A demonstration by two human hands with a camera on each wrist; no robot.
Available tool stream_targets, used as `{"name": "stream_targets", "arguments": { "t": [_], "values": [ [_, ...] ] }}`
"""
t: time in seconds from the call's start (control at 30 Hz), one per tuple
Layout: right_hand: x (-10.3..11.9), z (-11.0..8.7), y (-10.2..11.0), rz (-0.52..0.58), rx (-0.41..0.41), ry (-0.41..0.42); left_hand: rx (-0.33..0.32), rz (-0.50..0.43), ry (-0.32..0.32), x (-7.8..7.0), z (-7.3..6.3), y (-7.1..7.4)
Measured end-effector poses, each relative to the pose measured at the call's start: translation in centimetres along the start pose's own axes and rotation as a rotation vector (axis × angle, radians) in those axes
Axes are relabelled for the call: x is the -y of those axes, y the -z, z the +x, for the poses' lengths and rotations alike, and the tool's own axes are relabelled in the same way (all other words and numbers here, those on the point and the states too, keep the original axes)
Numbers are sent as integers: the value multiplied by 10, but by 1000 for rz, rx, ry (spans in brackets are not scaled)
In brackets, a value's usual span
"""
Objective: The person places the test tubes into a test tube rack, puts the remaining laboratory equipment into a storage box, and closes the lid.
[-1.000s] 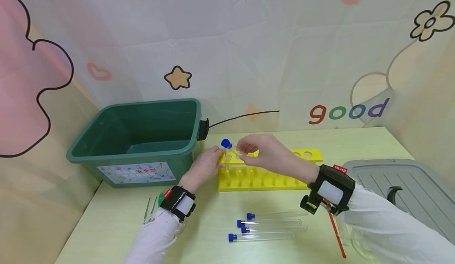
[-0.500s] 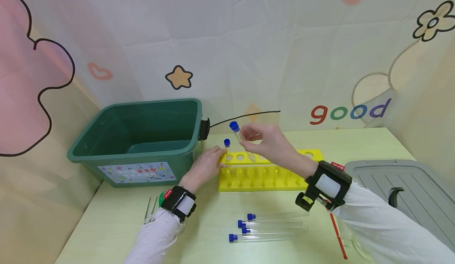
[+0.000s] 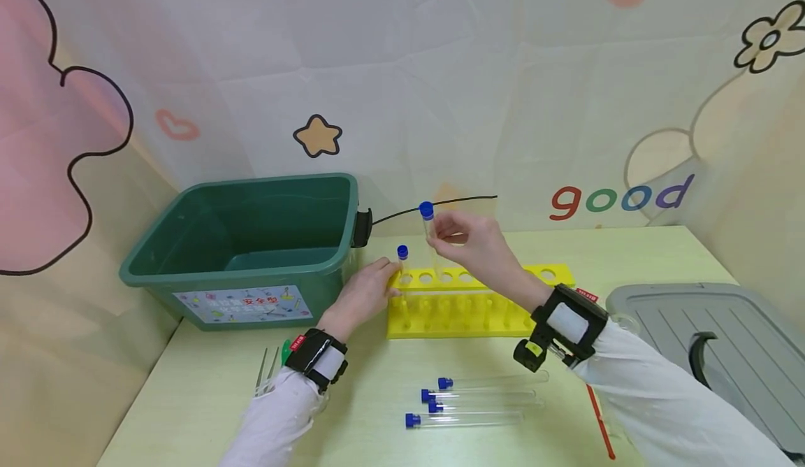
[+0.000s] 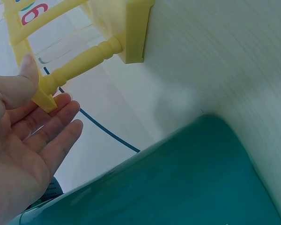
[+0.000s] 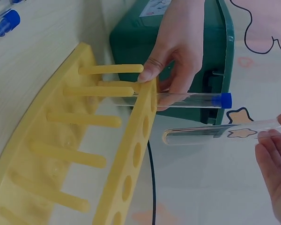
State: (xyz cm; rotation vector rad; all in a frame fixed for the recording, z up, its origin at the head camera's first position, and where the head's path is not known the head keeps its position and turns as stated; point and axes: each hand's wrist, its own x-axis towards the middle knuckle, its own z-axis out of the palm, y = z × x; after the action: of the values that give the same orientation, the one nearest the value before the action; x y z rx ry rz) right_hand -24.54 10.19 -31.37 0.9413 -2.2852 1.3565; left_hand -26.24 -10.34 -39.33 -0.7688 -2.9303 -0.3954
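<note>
A yellow test tube rack [image 3: 455, 327] stands on the table, its top bar lined with round holes. At its left end my left hand [image 3: 360, 298] grips the top bar, thumb on one side and fingers on the other, as the left wrist view confirms. One blue-capped test tube [image 5: 192, 100] stands in the end hole beside that hand. My right hand [image 3: 476, 245] pinches a second clear test tube [image 3: 430, 228] with a blue cap. This tube is nearly upright over the rack; in the right wrist view its rounded bottom is apart from the bar.
Several capped test tubes [image 3: 472, 420] lie in front of the rack. A green bin [image 3: 239, 277] stands at the left, a grey lid [image 3: 679, 320] at the right. A thin red stick [image 3: 600, 421] lies near the right sleeve, metal prongs [image 3: 269, 368] by the left wrist.
My right hand has lifted the second tube and turned it from slanted to nearly upright. The first tube's cap has come into view in the end hole. The left hand keeps its place.
</note>
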Motion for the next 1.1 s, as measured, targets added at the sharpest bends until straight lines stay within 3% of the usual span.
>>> {"name": "stream_targets", "arguments": {
  "t": [0.53, 0.83, 1.1],
  "values": [
    [-16, 5, -19, 83, -68, -75, 13, -7, 11, -1, 0, 0],
    [10, 2, -17, 83, -50, -136, 10, -17, 16, 0, -1, 1],
    [-34, -1, -27, 73, -45, -149, 14, -4, 15, -1, -1, 2]
  ]
}}
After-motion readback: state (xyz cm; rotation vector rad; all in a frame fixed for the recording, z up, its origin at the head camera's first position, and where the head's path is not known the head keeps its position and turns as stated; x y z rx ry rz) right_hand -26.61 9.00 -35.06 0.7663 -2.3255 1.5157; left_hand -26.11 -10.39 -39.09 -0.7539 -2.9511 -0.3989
